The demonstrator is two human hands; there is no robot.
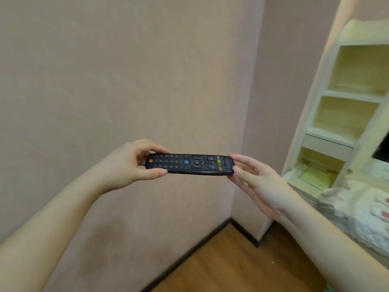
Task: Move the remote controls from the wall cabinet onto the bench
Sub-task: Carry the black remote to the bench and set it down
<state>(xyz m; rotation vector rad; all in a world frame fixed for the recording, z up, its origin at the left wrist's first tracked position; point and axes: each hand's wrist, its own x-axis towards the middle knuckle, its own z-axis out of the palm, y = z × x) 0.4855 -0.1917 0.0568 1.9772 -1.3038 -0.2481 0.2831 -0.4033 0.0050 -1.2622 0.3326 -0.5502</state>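
A long black remote control [190,164] lies level in mid-air, buttons facing up: an orange button at its left end, a round pad mid-body, coloured keys toward its right end.

Your bare forearms rise from the lower corners toward mid-frame. Your left hand [128,165] pinches the remote [190,164] between thumb and fingers; your right hand [260,184], fingers extended, touches its other end.
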